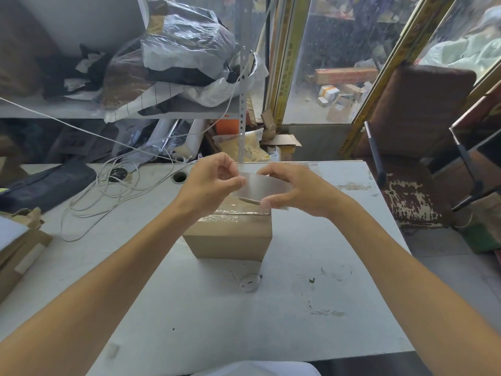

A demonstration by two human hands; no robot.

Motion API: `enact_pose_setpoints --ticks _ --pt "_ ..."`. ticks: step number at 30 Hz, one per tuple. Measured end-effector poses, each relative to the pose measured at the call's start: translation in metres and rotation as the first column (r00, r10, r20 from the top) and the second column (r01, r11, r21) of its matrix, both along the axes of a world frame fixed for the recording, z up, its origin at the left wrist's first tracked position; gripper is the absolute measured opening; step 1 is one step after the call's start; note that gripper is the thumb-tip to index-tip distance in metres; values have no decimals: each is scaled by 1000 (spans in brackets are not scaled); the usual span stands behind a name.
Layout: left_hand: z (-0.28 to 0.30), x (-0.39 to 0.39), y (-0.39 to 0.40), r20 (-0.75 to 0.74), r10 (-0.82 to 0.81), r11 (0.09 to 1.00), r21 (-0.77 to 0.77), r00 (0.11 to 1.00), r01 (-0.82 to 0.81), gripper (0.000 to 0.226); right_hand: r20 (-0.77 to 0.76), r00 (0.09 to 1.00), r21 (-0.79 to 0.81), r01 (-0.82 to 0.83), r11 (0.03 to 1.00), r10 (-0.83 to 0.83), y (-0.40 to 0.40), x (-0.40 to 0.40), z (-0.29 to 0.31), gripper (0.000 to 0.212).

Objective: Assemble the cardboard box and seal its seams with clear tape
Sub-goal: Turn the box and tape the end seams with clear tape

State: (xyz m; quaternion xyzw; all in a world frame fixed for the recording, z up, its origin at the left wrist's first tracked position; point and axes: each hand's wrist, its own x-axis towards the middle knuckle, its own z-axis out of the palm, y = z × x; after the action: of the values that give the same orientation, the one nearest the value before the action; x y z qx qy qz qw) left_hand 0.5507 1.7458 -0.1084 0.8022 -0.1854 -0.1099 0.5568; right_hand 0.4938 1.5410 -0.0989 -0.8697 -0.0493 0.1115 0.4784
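We see a small brown cardboard box (230,237) standing closed near the middle of the scuffed white bench (189,308), its top flaps meeting at a seam already covered with shiny clear tape; whatever is inside is hidden, and no printing shows on its near wall. Above the box, our right hand (295,191) grips a roll of clear tape (267,187), thumb under it and fingers (271,173) curled over the top. Our left hand (208,180) has its fingers pinched narrow at the roll's left edge, on the loose end as far as we can tell. A small round white object (250,283) lies just in front of the box. On the shelf (67,109) behind, bulging clear plastic bags (187,42) hold dark and brown material. Yellow strips with blurred, unreadable writing run down the window frame (284,77).
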Motion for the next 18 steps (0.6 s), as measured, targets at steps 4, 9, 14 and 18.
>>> enact_pose_setpoints --ticks 4,9,14,18 --pt "-4 1 4 -27 9 1000 0 1000 -9 21 16 999 39 30 999 -30 -3 0 0 50" --pt "-2 2 8 -149 -21 994 -105 989 5 22 108 992 -66 78 995 -71 0 -1 0 41" --pt "-1 3 13 -275 -96 971 -236 957 29 23 154 983 -42 112 993 -104 3 -3 -1 37" --pt "0 1 12 -353 -148 960 -277 924 47 24 182 981 -136 95 986 -69 7 0 -5 42"
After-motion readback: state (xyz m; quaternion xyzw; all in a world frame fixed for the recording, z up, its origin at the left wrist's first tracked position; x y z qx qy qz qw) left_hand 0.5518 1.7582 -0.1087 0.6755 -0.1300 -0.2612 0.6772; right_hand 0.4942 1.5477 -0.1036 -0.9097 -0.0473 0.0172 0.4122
